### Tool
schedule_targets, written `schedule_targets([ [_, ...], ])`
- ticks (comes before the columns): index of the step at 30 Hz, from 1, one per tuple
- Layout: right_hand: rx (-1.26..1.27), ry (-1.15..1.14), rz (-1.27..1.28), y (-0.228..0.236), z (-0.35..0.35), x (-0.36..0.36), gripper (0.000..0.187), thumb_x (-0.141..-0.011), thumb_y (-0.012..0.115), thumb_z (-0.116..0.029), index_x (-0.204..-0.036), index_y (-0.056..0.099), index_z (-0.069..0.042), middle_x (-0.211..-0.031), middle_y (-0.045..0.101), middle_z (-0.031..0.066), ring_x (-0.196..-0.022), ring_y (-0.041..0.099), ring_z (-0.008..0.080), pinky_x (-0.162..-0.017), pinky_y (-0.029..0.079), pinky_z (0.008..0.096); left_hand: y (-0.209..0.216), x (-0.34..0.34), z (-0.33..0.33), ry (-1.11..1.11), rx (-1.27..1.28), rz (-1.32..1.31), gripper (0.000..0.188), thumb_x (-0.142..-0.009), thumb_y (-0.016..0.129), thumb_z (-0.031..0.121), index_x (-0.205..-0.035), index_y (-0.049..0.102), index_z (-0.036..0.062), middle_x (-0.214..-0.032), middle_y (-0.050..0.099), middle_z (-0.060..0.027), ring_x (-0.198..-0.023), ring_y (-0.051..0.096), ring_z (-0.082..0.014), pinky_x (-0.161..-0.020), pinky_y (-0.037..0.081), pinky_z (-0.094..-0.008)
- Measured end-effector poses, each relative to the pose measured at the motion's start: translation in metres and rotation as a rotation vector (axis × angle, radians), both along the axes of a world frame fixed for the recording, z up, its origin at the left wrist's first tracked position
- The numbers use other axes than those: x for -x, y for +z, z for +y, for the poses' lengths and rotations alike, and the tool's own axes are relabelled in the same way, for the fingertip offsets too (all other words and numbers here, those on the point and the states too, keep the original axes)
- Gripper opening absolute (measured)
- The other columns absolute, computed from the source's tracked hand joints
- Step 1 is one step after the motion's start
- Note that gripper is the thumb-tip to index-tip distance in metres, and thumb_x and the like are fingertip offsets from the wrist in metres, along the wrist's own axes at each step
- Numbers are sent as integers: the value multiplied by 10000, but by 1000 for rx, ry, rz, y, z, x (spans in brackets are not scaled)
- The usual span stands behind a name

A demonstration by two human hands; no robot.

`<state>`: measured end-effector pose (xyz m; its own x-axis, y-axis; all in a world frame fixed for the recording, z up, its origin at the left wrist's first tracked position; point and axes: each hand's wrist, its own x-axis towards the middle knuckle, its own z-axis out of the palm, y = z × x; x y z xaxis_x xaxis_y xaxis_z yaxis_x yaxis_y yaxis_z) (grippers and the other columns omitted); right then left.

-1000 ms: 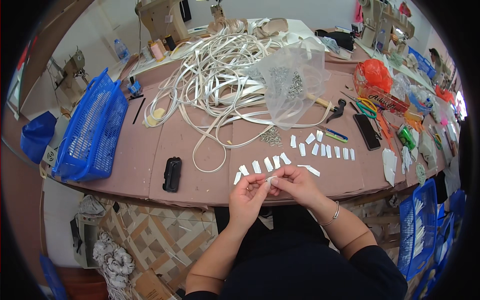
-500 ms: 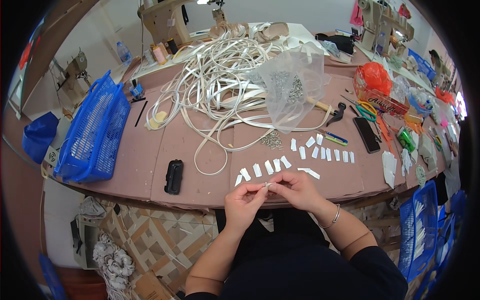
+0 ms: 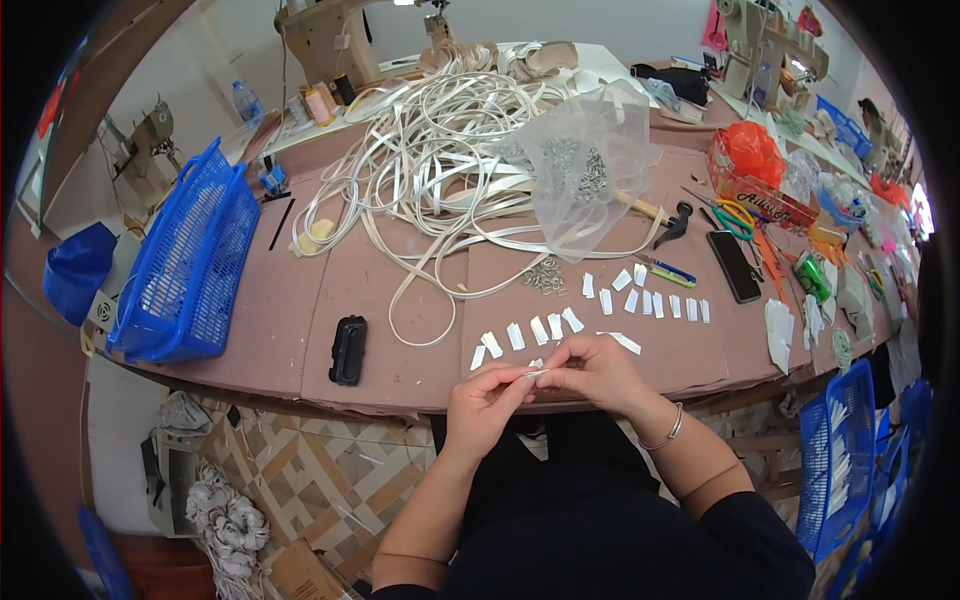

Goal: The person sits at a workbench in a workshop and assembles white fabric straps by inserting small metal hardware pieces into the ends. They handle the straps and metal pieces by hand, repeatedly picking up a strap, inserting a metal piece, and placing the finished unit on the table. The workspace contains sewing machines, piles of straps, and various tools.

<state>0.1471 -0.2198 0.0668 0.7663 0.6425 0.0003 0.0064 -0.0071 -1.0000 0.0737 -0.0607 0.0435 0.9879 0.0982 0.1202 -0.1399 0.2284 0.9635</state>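
Observation:
My left hand and my right hand meet at the table's near edge, each closed in a fingertip pinch. Between them is a small white strip, mostly covered by the fingers; whether a metal ring is in it cannot be seen. Just beyond the hands lies a row of short white strips. Farther right are several more strips, with one loose strip beside my right hand. A small heap of metal rings lies beyond the row.
Long white straps are tangled across the table. A clear bag of metal pieces stands beside a hammer, a pen-like blue tool and a phone. A black case and blue basket are at left.
My fingers have shifted slightly on the white strip, and a bit of white now shows above the fingertips. My right hand has moved a little to the right.

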Motion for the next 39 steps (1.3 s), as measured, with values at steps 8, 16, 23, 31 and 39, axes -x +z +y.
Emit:
schedule_targets([
  [8,-48,71,112,-2,4,3,73,-751,631,-33,-770,592,25,-697,612,64,-660,579,89,-591,473,201,-7,5,0,33,133,-41,50,-769,569,-53,-817,583,-54,-847,543,-78,-738,567,-117,-636,499,-213],
  [16,-95,43,158,-13,13,4,103,-812,570,-68,-843,577,30,-751,609,69,-667,574,90,-618,486,204,-13,6,-6,160,88,-33,109,-784,560,-42,-891,549,-59,-841,578,-96,-753,577,-115,-645,490,-211],
  [23,-74,76,175,-10,12,4,119,-824,560,-88,-845,554,28,-736,598,62,-663,570,89,-614,486,204,-5,8,6,3,176,124,126,-810,549,10,-929,546,-32,-816,601,-95,-712,587,-118,-630,493,-216],
  [31,-112,75,177,-10,17,14,111,-831,543,-75,-868,546,30,-763,600,68,-701,580,101,-649,492,211,-6,10,-7,164,30,-23,34,-821,530,17,-846,523,-5,-728,562,-44,-608,527,-70,-542,439,-177],
  [39,-66,102,314,-24,17,15,147,-855,505,-87,-928,552,33,-785,603,70,-702,580,107,-654,495,223,-25,9,4,302,80,103,50,-826,536,53,-834,525,5,-655,523,-13,-521,460,-50,-472,383,-172],
])
